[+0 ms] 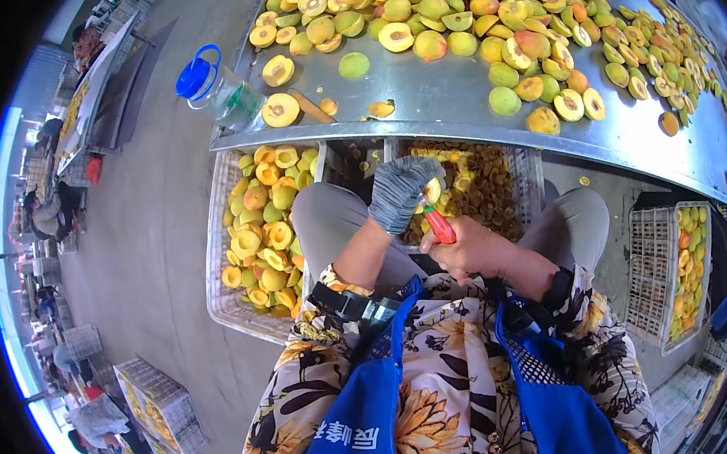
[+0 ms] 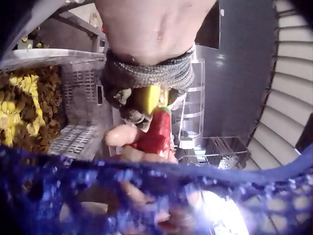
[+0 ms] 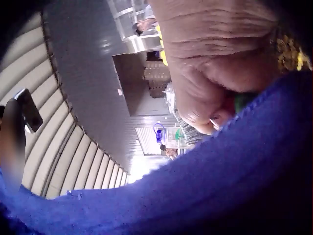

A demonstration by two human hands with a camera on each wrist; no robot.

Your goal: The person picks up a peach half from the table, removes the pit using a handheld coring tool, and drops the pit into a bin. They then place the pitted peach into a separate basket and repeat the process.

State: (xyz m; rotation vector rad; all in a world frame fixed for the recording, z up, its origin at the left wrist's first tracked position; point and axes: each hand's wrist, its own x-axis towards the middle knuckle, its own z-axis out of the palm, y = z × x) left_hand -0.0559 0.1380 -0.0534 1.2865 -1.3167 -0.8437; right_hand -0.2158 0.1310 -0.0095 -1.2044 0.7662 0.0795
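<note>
A steel table (image 1: 456, 100) heaped with halved apricots fills the head view, where the gloved left hand (image 1: 402, 191) curls round a small, soft, likely slippery apricot (image 1: 433, 190) over a crate of pits (image 1: 480, 188) while the bare right hand (image 1: 472, 248) fists a red-handled knife (image 1: 440, 225); the left wrist view shows the fruit (image 2: 148, 98) best cupped lightly at its sides, and the right wrist view shows curled fingers (image 3: 205, 105)

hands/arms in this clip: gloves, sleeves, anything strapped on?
The left hand wears a grey knitted glove with a ribbed cuff; its forearm is bare below that. The right hand is bare. Both wrists carry a black strap with a small camera unit. Short floral sleeves, cream with dark leaves, sit under a blue apron with white lettering.
</note>
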